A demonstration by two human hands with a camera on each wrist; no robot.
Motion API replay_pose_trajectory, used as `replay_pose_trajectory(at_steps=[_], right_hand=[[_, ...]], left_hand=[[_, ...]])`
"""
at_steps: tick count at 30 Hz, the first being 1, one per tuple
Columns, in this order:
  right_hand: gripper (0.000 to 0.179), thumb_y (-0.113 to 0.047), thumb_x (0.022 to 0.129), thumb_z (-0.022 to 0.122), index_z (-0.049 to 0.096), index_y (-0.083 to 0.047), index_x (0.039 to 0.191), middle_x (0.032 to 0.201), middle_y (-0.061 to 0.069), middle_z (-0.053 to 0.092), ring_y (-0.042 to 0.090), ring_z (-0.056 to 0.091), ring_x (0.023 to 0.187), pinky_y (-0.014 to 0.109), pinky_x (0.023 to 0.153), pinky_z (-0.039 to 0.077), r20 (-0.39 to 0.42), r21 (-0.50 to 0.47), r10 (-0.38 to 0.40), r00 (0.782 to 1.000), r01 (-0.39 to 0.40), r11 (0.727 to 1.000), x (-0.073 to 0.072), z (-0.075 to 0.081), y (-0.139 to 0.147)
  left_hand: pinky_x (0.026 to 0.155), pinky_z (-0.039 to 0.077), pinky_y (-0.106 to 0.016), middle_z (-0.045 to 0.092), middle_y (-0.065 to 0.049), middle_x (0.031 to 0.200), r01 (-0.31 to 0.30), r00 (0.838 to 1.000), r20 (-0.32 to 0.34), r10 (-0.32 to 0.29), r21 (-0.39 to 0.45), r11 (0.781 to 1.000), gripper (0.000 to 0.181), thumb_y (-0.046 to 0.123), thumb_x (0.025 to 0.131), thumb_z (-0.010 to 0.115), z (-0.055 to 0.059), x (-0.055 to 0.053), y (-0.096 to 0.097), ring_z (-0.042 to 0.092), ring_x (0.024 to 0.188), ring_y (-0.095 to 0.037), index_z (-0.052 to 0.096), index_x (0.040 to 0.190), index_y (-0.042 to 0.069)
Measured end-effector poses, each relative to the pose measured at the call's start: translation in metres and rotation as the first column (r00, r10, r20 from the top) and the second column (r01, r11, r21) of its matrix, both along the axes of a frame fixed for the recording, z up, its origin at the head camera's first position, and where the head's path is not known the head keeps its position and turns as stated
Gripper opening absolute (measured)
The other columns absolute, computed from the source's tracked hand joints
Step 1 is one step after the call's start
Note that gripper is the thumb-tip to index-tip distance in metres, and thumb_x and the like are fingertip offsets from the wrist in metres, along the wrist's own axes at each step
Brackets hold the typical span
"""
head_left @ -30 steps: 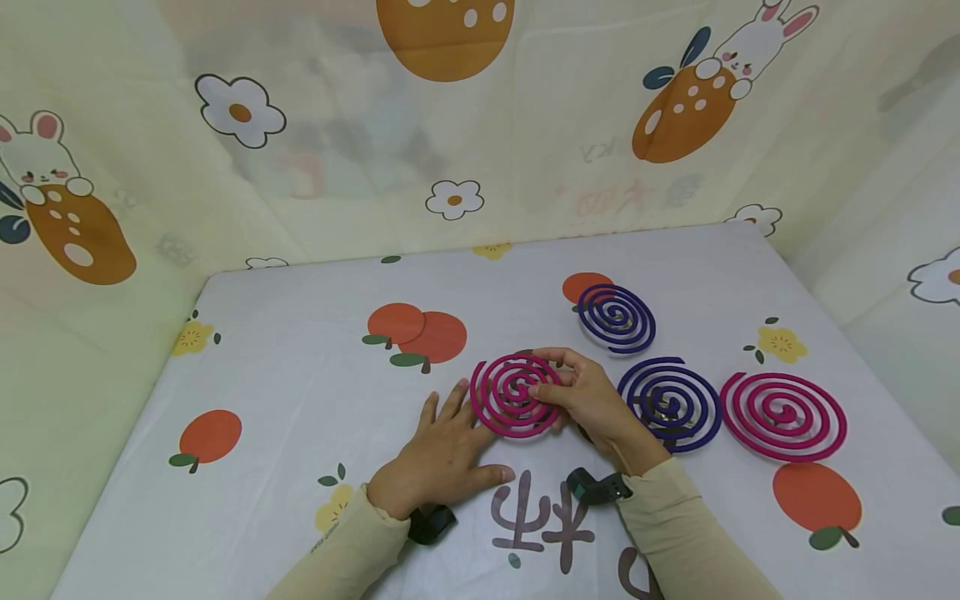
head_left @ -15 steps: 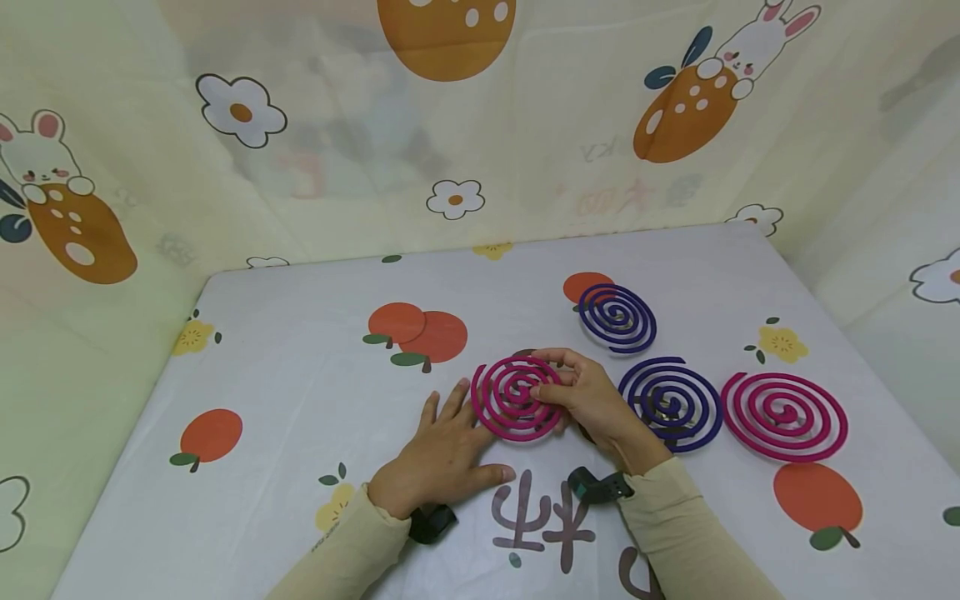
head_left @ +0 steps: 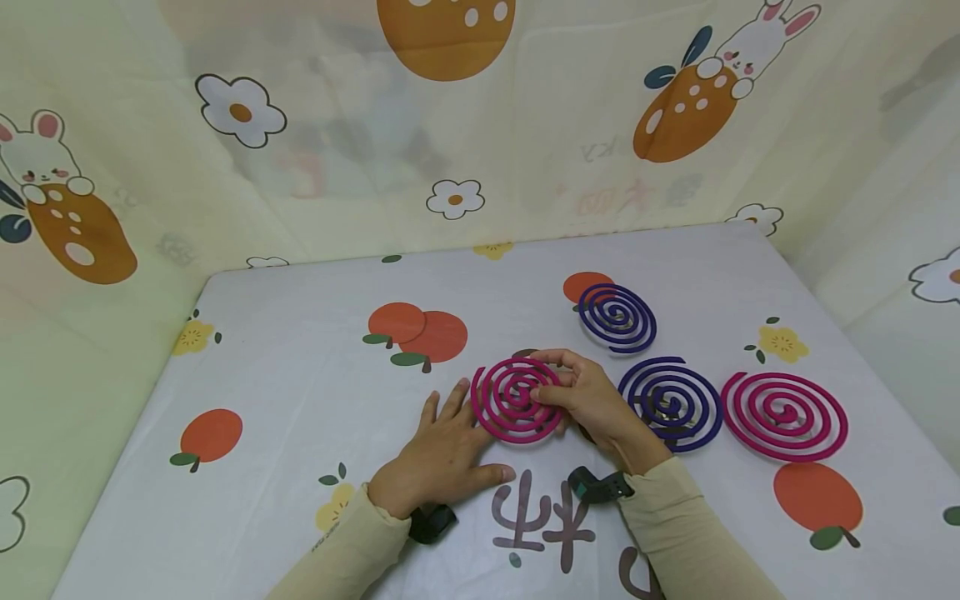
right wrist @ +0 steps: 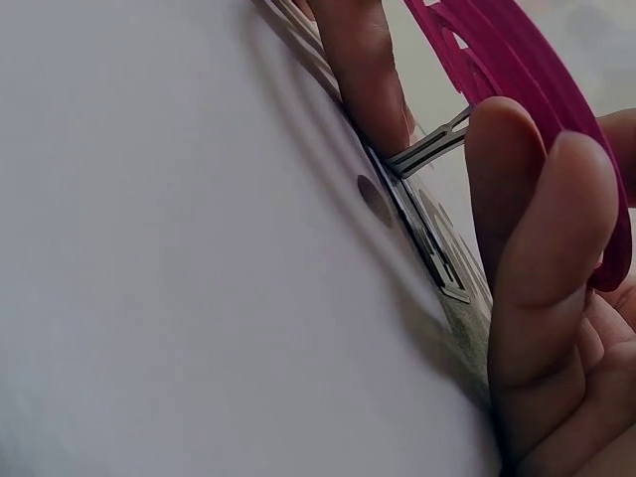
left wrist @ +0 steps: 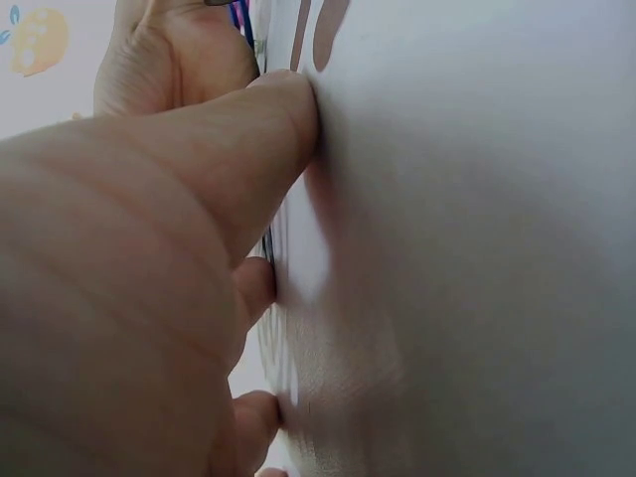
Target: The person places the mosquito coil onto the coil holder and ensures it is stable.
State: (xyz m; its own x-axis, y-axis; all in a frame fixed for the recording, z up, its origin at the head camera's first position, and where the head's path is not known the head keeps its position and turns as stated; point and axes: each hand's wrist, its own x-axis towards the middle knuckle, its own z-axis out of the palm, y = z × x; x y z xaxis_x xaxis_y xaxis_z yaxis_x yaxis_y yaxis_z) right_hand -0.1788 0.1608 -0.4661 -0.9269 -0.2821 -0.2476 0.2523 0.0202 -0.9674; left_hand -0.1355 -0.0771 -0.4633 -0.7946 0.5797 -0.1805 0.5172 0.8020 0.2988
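Observation:
My right hand (head_left: 596, 404) pinches a pink mosquito coil (head_left: 495, 421) near its centre. In the right wrist view the coil (right wrist: 532, 60) tilts above the table. Beneath it a thin metal stand (right wrist: 432, 147) rises from a flat base toward the coil; their contact is partly hidden by fingers. My left hand (head_left: 442, 454) lies on the table with fingers spread, some fingertips under the coil's left edge. One finger (right wrist: 363, 75) in the right wrist view presses down by the stand's base. Beside my right wrist sits a dark blue mosquito coil (head_left: 708, 425).
Another blue coil (head_left: 643, 329) lies farther back, and a second pink coil (head_left: 840, 412) is at the right. The tablecloth (head_left: 285, 358) carries printed oranges and flowers. A patterned curtain (head_left: 330, 183) hangs behind and at both sides.
The pink coil in my right hand has dipped slightly toward me. Both hands stay in nearly the same place, and the other coils have not moved.

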Motion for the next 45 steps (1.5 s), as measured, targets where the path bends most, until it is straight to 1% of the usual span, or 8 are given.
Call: replay_pose_trajectory(at_steps=[15,25,35,45], right_hand=[[0.055,0.002,0.093,0.072,0.051,0.001,0.144,0.097,0.011,0.077,0.011,0.064,0.060,0.022,0.047,0.050,0.002,0.018,0.015,1.000,-0.015,1.000,0.0004,-0.0012,0.0006],[0.057,0.004,0.092,0.072,0.050,0.001,0.145,0.092,0.008,0.077,0.011,0.067,0.060,0.022,0.045,0.049,-0.002,-0.011,0.014,1.000,-0.014,1.000,0.0000,-0.0023,-0.0005],[0.058,0.001,0.092,0.074,0.051,-0.001,0.145,0.093,0.009,0.077,0.011,0.063,0.060,0.022,0.047,0.050,0.005,0.038,0.016,1.000,-0.017,0.999,0.0007,-0.0007,-0.0003],[0.057,0.002,0.092,0.073,0.050,0.000,0.144,0.094,0.008,0.077,0.010,0.065,0.061,0.022,0.047,0.049,-0.011,0.005,0.010,1.000,-0.010,1.000,0.0005,-0.0020,-0.0013]], left_hand=[[0.120,0.010,-0.073,0.022,-0.011,0.173,-0.009,1.000,0.011,0.009,0.005,1.000,0.079,0.063,0.094,0.065,0.0005,0.0004,0.0007,0.007,0.160,-0.043,0.040,0.162,0.030],[0.120,0.010,-0.073,0.020,-0.010,0.174,-0.007,1.000,0.010,0.007,0.008,1.000,0.080,0.063,0.094,0.065,0.0009,0.0003,0.0006,0.006,0.160,-0.043,0.039,0.162,0.029],[0.120,0.009,-0.073,0.018,-0.009,0.174,-0.017,1.000,0.024,0.017,0.015,1.000,0.081,0.062,0.094,0.065,0.0007,0.0004,0.0005,0.004,0.160,-0.042,0.038,0.163,0.030],[0.120,0.010,-0.073,0.017,-0.010,0.174,-0.008,1.000,0.005,0.008,0.014,1.000,0.081,0.064,0.094,0.064,0.0002,0.0003,0.0003,0.006,0.160,-0.043,0.037,0.163,0.029]])
